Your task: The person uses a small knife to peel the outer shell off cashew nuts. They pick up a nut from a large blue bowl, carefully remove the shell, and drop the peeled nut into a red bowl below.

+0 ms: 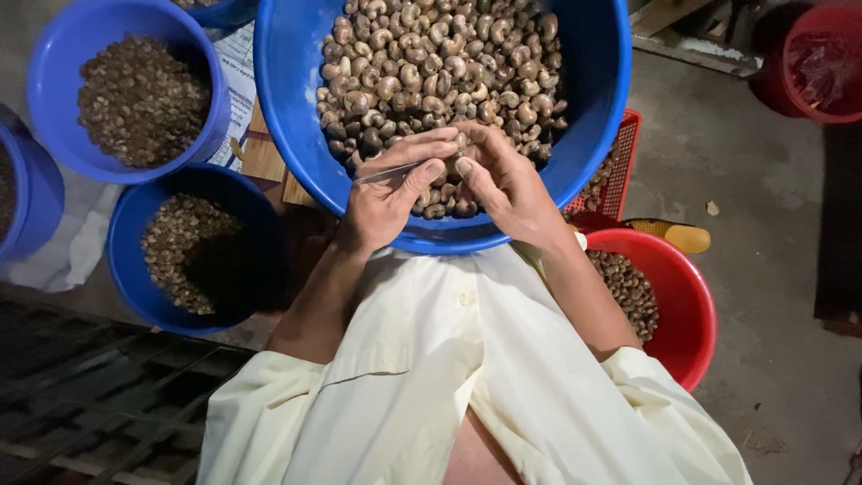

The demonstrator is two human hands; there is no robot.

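Head view shows both hands, left (388,193) and right (505,184), pinching what looks like one small, hard, light nut (456,154) with a thin blade (388,172) over the blue basin's (296,108) near rim.

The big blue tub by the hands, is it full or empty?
Nearly full: brown nuts heap across the big blue tub above both hands.
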